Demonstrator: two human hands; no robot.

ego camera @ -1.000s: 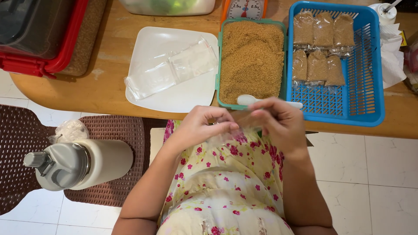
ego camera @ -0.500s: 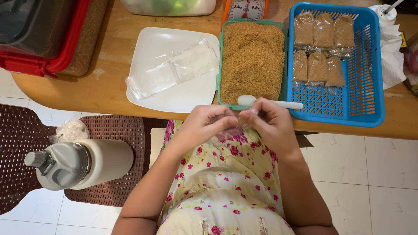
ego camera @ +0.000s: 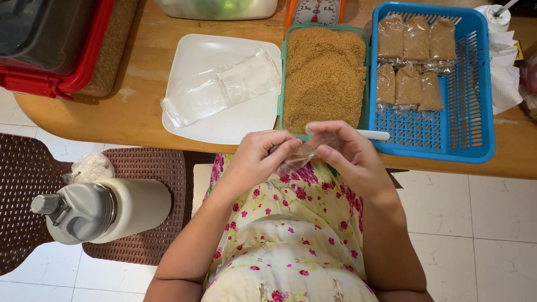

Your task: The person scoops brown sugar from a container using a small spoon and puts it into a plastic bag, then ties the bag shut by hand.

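Both hands meet over my lap at the table's near edge and pinch a small clear plastic bag [ego camera: 299, 158] between them. My left hand [ego camera: 260, 159] grips its left side, my right hand [ego camera: 349, 159] its right side. Just beyond them stands a green-rimmed tub of brown granules [ego camera: 324, 75], with a white spoon handle [ego camera: 372, 135] lying across its near corner. To the right, a blue basket [ego camera: 470, 123] contains several filled, sealed bags of the brown granules [ego camera: 414, 59]. A white square plate [ego camera: 193, 59] on the left carries a stack of empty clear bags [ego camera: 221, 86].
A wooden table [ego camera: 128, 120] spans the top. A red-rimmed dark bin [ego camera: 50, 39] sits at far left, a kitchen scale [ego camera: 316, 10] behind the tub, white tissue [ego camera: 506, 72] at right. A cream flask [ego camera: 100, 210] lies on a brown woven chair [ego camera: 22, 184] by my left side.
My hands have spread slightly apart, and the clear bag now shows between the fingers. The spoon handle is more exposed behind my right hand.
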